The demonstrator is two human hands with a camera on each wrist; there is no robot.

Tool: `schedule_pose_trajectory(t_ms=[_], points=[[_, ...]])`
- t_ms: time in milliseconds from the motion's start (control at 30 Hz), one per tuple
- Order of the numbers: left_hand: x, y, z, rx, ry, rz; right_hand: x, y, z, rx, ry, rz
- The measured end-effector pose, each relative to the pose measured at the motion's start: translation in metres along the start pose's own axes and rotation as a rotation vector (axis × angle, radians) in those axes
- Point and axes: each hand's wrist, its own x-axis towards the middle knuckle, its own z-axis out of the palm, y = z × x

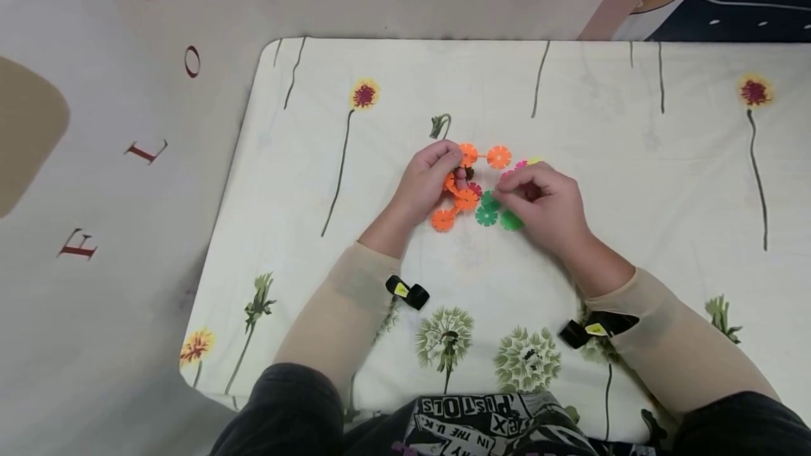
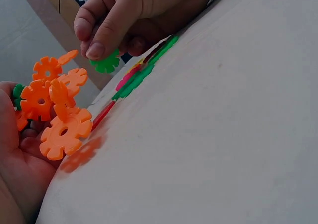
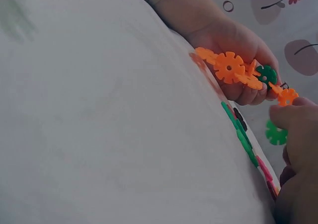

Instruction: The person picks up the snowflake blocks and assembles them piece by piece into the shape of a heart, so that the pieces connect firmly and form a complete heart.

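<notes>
My left hand [image 1: 421,181] holds a chain of interlocking orange snowflake discs [image 1: 467,200], slotted around their edges. A dark green disc [image 3: 267,75] shows by its fingers in the right wrist view. The right hand [image 1: 550,203] is close by on the right, pinching a bright green snowflake disc [image 2: 106,65] between thumb and fingers. In the left wrist view this disc is apart from the orange chain. Some of the chain is hidden behind the left fingers.
Loose discs lie flat on the cloth between and under the hands, among them green ones [image 1: 486,215] and a pink one [image 1: 522,165]. The table's white flower-print cloth [image 1: 304,181] has its far edge beyond the hands.
</notes>
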Motion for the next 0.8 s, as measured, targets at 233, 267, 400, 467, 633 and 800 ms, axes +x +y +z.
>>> schedule_pose_trajectory(t_ms=[233,267,400,467,633,800], points=[[-0.0002,-0.0006,0.0002,-0.003,0.000,-0.005,0.0041,-0.0004,0.0014,0.050,0.211,0.028],[0.0000,-0.0008,0.0000,-0.005,0.000,-0.006,0.0044,0.0001,0.0014,0.045,0.231,0.040],[0.0003,-0.0012,0.0002,-0.006,-0.002,-0.001,0.0054,0.0020,0.0012,0.035,0.263,0.068],[0.0004,-0.0012,0.0001,-0.006,-0.001,0.000,0.0062,0.0018,0.0007,0.039,0.258,0.067],[0.0002,-0.0015,-0.0002,-0.007,0.001,-0.002,0.0070,-0.0004,0.0012,0.039,0.256,0.078],[0.0009,-0.0023,-0.0005,-0.009,-0.004,0.004,0.0055,-0.0006,0.0029,0.013,0.274,0.093]])
